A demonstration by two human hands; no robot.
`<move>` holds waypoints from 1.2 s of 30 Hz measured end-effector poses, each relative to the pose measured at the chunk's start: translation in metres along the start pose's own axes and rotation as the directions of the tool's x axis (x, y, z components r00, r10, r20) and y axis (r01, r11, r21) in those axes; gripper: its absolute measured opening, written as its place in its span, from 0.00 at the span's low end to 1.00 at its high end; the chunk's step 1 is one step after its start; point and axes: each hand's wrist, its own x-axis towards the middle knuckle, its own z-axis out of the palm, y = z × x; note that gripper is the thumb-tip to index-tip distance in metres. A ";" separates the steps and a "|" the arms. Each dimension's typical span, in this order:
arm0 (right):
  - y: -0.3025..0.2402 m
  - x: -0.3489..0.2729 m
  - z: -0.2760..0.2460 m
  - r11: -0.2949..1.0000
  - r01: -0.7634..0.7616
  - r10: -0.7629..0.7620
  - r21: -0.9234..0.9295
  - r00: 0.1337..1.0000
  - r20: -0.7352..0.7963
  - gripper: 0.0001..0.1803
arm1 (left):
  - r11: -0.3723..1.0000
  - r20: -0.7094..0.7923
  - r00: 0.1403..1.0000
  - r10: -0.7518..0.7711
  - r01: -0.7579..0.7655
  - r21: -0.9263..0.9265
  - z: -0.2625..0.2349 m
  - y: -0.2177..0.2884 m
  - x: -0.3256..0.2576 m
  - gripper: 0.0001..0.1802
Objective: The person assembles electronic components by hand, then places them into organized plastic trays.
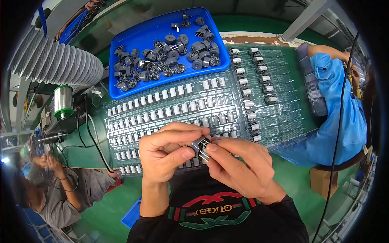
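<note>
Both hands meet in front of my chest around one small dark grey plastic part [198, 146] with metal pins sticking out. My left hand [166, 148] pinches its grey body between thumb and fingers. The fingertips of my right hand [245, 164] close on its pinned side, partly hiding it. Beneath and beyond my hands lies a clear plastic tray [117, 119] with rows of small white-and-silver cylinders [177, 109]. Behind it a blue bin [115, 87] holds many loose dark grey round parts [170, 39], some showing metal pins.
On the right, a second clear tray [283, 121] carries two columns of white-topped dark parts [243, 82]. A solder wire spool [63, 101] and a ribbed duct [60, 58] stand left. Co-workers sit at left [77, 190] and right, the latter in a blue garment [340, 109]. A black cable [339, 129] hangs at right.
</note>
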 end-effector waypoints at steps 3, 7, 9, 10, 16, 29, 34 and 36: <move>-0.002 0.002 -0.002 1.000 -0.002 0.002 -0.027 1.000 0.016 0.19 | 0.998 0.058 0.997 0.043 -0.041 -0.044 -0.002 0.003 0.000 0.15; 0.000 0.002 -0.004 1.000 -0.022 0.022 0.016 0.999 0.024 0.19 | 1.000 0.043 0.999 0.011 -0.010 -0.028 -0.001 0.003 0.000 0.15; 0.001 0.001 -0.005 0.996 -0.050 0.048 0.069 0.998 0.035 0.18 | 1.000 0.046 0.999 0.020 -0.019 -0.023 0.000 0.002 -0.001 0.15; 0.001 0.001 -0.005 0.996 -0.049 0.047 0.068 0.998 0.034 0.18 | 0.998 0.047 0.999 0.016 -0.013 -0.061 0.000 0.001 -0.001 0.15; 0.001 0.001 -0.004 0.996 -0.039 0.040 0.086 0.999 -0.009 0.19 | 0.987 0.043 0.998 0.050 -0.043 -0.152 0.003 -0.003 0.000 0.15; 0.006 0.002 -0.008 1.000 -0.010 0.012 -0.023 0.998 0.065 0.18 | 0.986 0.045 0.995 0.092 -0.098 0.132 0.006 0.004 0.005 0.17; 0.007 0.003 -0.012 0.998 -0.058 0.055 0.024 0.994 0.090 0.19 | 0.988 0.074 0.994 0.083 -0.092 0.128 0.005 0.006 0.004 0.17; 0.002 -0.001 -0.011 0.995 -0.050 0.053 0.089 0.998 -0.040 0.20 | 0.997 0.107 0.992 0.072 -0.075 0.030 0.005 0.002 0.005 0.18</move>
